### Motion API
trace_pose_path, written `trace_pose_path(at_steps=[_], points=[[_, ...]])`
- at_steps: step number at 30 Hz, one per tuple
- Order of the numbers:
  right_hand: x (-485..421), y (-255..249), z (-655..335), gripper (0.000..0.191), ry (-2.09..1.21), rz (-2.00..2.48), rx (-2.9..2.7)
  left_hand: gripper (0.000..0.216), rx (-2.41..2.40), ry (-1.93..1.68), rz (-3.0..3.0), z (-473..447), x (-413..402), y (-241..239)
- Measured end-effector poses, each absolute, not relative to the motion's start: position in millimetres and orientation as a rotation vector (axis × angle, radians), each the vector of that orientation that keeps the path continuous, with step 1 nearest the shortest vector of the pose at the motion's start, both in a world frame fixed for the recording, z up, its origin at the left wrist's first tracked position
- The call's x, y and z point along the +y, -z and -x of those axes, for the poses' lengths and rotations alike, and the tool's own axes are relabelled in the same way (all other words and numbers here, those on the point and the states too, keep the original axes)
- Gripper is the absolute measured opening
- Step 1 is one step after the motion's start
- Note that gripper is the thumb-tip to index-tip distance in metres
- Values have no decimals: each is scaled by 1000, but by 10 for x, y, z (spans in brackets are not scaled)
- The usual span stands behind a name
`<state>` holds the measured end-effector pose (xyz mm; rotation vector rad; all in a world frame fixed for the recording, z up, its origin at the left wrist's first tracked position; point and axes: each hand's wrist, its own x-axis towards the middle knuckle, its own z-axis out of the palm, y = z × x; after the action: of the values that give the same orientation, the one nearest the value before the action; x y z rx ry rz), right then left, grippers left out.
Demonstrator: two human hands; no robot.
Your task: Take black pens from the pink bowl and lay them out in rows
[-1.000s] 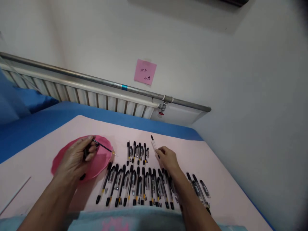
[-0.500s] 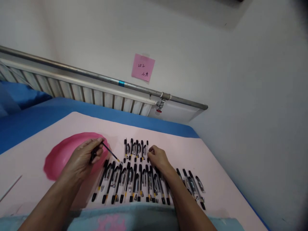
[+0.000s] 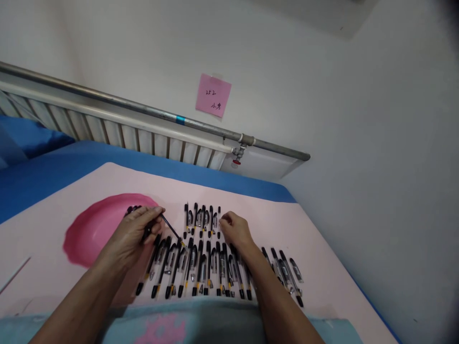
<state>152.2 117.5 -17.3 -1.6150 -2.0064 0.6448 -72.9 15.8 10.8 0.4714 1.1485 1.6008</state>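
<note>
My left hand (image 3: 138,231) is closed, pinching a thin pen refill (image 3: 174,230) between thumb and finger. Its yellow-marked end slants down over the pen parts. More dark sticks (image 3: 132,209) show behind that hand, apparently a bundle in the palm. My right hand (image 3: 235,231) is curled with its fingertips together beside the last pen barrel (image 3: 219,222) of the short upper row; whether anything is between them is hidden. Below lies a longer row of pen barrels (image 3: 200,267) with black ends, clear black-clipped caps (image 3: 203,267) and small metal tips (image 3: 192,277).
A pink scalloped bowl (image 3: 86,229) stands to the left, partly behind my left forearm. More pens (image 3: 283,270) lie to the right. A white stick (image 3: 15,274) is at the far left. A radiator (image 3: 143,141) and pipe (image 3: 143,109) run behind the table (image 3: 258,212).
My left hand has shifted slightly right with the refill, leaving the bundle's dark ends visible behind it. The right hand stays by the same pen barrel. The view tilts a little.
</note>
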Motion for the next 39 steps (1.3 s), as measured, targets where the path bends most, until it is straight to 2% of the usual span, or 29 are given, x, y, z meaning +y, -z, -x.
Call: trace_pose_path(at_steps=[3, 6, 8, 12, 15, 19, 21, 30, 39], points=[[1004, -30, -1404, 17, -855, 1433, -1970, 18, 1138, -1542, -486, 644, 155, -115], [780, -183, -1266, 21, -1414, 1147, -1960, 21, 1145, -1441, -516, 542, 137, -116], [655, -219, -1191, 19, -1649, 1054, -1922, 21, 1152, -1384, -523, 491, 123, -113], [576, -194, -1137, 12, -1790, 1036, -1879, 18, 1145, -1354, -515, 454, 122, -99], [714, -144, -1214, 15, -1574, 1187, -1879, 15, 1122, -1407, -476, 464, 142, -79], [1077, -12, -1456, 24, -900, 1609, -1869, 21, 1058, -1426, -375, 483, 158, -58], [1246, 86, -1577, 24, -763, 1709, -1868, 22, 1054, -1401, -332, 480, 152, -68], [1424, 378, -1619, 19, -673, 1732, -2006, 21, 1110, -1333, -307, 463, 140, -63], [1200, 80, -1525, 22, -697, 1540, -1958, 19, 985, -1378, -203, 440, 157, -51]])
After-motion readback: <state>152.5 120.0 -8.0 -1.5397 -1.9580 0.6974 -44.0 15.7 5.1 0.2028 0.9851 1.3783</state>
